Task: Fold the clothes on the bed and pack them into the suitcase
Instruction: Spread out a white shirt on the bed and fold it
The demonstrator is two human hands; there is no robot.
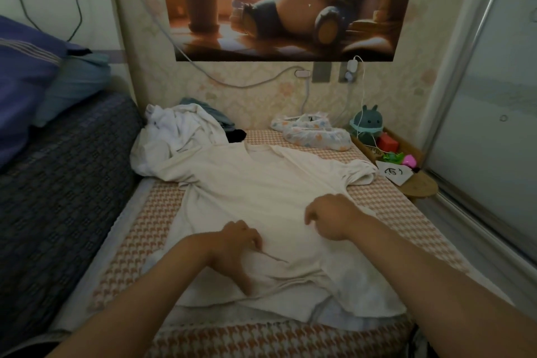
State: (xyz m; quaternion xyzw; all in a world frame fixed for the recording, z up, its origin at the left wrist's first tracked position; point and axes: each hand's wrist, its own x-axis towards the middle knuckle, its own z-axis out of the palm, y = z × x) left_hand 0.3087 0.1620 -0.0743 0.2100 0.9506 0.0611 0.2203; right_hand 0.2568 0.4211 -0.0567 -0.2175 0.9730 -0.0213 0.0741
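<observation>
Nearest, the left grip pinches a ridge of the cream T-shirt near its hem, fingers curled. The right grip, just beyond at 2 o'clock, bends its fingers onto the cloth, pinching or pressing I cannot tell. The shirt lies flat on the bed, long axis 6 to 12 o'clock, collar far, more clothes heaped at 11.

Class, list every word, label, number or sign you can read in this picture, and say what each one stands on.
No text here can be read for certain.
White card at the bed's right edge: a black hand-drawn mark, too blurred to read.
Wall poster: a cartoon picture only, no legible words.
</observation>
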